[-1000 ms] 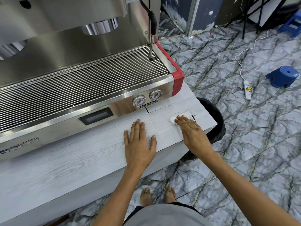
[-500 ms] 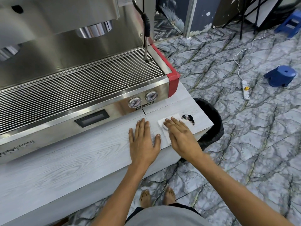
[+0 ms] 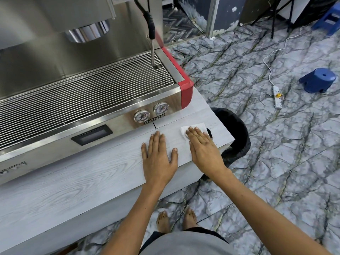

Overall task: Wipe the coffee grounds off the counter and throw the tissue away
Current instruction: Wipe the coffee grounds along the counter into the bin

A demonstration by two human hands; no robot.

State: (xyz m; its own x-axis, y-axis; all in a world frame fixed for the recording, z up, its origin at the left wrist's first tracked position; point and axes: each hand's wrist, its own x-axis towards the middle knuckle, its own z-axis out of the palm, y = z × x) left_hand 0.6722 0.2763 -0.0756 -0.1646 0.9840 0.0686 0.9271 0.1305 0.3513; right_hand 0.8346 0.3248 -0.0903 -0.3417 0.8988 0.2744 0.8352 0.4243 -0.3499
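A white tissue (image 3: 196, 127) lies flat on the pale wood-grain counter (image 3: 73, 181) near its right end. My right hand (image 3: 204, 148) presses on the tissue with straight fingers. A dark patch of coffee grounds (image 3: 210, 133) shows just right of that hand, partly hidden under it. My left hand (image 3: 158, 155) rests flat on the counter beside the right one, fingers spread, holding nothing. A black bin (image 3: 237, 137) with a bag liner stands on the floor right below the counter's right end.
A steel espresso machine (image 3: 92, 100) with a red corner and a steam wand (image 3: 151, 34) fills the counter behind my hands. On the marble floor lie a white power strip (image 3: 277, 96) with cord and a blue stool (image 3: 319, 80). My bare feet (image 3: 176, 219) stand below.
My right hand slid the tissue left, uncovering the grounds, then back right so it again covers most of them. The left hand stayed flat on the counter.
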